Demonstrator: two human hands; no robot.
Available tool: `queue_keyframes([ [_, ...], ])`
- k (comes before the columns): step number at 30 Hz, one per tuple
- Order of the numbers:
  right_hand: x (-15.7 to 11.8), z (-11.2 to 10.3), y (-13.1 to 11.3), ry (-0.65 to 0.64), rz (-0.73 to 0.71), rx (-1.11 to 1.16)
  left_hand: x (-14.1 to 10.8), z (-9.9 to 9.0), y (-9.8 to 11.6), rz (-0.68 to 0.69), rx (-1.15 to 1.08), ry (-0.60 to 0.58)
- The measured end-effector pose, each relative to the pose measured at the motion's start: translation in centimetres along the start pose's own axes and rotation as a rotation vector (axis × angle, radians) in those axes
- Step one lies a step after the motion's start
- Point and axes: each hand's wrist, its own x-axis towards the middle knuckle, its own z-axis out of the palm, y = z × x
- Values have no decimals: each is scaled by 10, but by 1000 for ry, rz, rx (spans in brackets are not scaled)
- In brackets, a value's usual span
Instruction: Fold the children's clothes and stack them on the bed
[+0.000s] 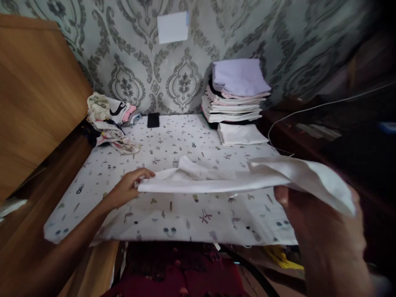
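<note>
A white cloth garment (210, 181) stretches sideways between my hands above the patterned bed cover; its exact kind cannot be made out. At its left end, my left hand (133, 185) pinches the edge between thumb and fingers. My right hand (331, 218), blurred and close to the camera, grips the other end, with part of the cloth draped over its fingers. Beyond the garment lies a folded white cloth (243, 134), in front of a tall stack of folded clothes (236, 103) topped by a lilac piece (241, 76).
A loose heap of clothes (111, 123) lies at the back left, with a black phone-like object (153, 120) beside it. Wooden furniture (37, 90) borders the left side. A white cable (309, 108) runs along the right. The wallpapered wall (182, 70) closes off the back.
</note>
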Motion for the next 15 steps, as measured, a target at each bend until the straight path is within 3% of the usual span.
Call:
queue_keyframes([
  [3,43,21,13,-32,91,6,23,-28,3,-96,-296,145],
  [8,143,68,46,-149,269,116,105,-80,23,-137,-549,501],
  [11,193,96,50,-131,250,241,140,-117,48,44,-468,738],
  [15,220,106,36,-166,96,334,135,-150,76,324,-193,863],
])
